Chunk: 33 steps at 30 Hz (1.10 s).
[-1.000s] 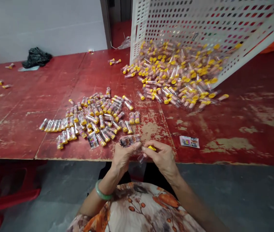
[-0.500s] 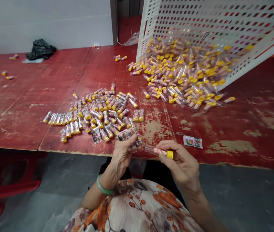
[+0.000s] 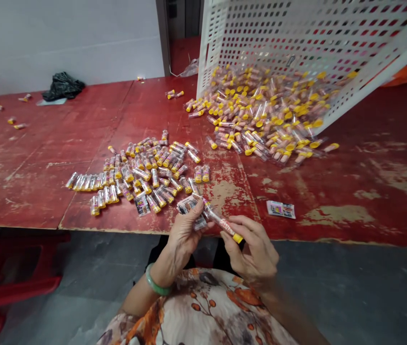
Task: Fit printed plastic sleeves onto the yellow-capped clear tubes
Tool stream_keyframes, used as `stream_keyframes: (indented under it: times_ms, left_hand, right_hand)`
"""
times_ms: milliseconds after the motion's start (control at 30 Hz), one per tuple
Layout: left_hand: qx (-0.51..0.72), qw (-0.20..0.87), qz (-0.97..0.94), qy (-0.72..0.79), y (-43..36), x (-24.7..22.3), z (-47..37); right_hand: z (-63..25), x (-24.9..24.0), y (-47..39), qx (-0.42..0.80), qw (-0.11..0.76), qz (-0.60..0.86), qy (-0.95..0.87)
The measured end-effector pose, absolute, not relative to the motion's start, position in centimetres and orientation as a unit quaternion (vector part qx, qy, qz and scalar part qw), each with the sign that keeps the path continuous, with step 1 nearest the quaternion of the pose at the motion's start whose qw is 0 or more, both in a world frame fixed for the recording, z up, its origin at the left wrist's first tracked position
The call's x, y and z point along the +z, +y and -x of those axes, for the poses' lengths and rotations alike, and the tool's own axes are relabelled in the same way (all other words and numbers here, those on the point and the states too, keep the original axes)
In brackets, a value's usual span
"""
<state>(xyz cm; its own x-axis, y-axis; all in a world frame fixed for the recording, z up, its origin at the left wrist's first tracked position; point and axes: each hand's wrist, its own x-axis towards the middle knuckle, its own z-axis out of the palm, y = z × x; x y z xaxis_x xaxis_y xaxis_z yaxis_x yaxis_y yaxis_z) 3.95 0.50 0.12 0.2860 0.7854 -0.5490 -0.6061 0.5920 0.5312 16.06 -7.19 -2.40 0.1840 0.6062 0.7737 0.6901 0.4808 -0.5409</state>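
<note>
My left hand, wearing a green bangle, pinches a small bunch of printed plastic labels at the table's front edge. Between the thumb and fingers of my right hand is a clear candy tube with a yellow cap, tilted with its cap toward me. The tube's far end meets the labels at my left fingertips; whether it sits inside one I cannot tell. Just beyond my left hand lies a pile of labelled tubes. A loose strip of labels rests to the right of my hands.
A white perforated crate lies tipped at the back right, with unlabelled yellow-capped tubes spilling onto the worn red table. A black plastic bag is at the back left. A red stool stands below, left.
My right hand has moved left and turned the tube so its cap points down toward me. The tube's far end has come up to the labels in my left hand. The view shifted slightly.
</note>
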Motion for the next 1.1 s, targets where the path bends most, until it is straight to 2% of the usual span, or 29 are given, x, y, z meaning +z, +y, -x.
stream_keyframes:
  times_ms: [233,367,500,600,867,1100]
  left_hand:
    - [0.448,0.788,-0.141,0.399,0.1,-0.5,-4.3]
    - [0.469,0.771,-0.155,0.403,0.5,-0.4,-3.9]
    - [0.433,0.784,-0.188,0.403,0.9,-0.4,-3.4]
    - [0.418,0.793,-0.202,0.394,0.7,-0.6,-3.4]
    - [0.434,0.771,-0.219,0.411,0.5,-0.5,-4.0]
    - [0.437,0.771,-0.228,0.404,0.7,-0.6,-4.1]
  right_hand:
    - [-15.1,-3.7,-6.1,-0.08,0.554,0.514,-0.65]
    - [-15.8,-3.2,-5.4,0.03,0.52,0.481,-0.705]
    - [-16.7,-2.4,-4.7,0.123,0.542,0.509,-0.657]
    - [-16.7,-2.5,-4.2,0.085,0.557,0.501,-0.657]
    - [-16.5,-5.1,-3.5,-0.017,0.533,0.497,-0.685]
    - [-17.0,-4.0,-3.0,0.003,0.534,0.484,-0.694]
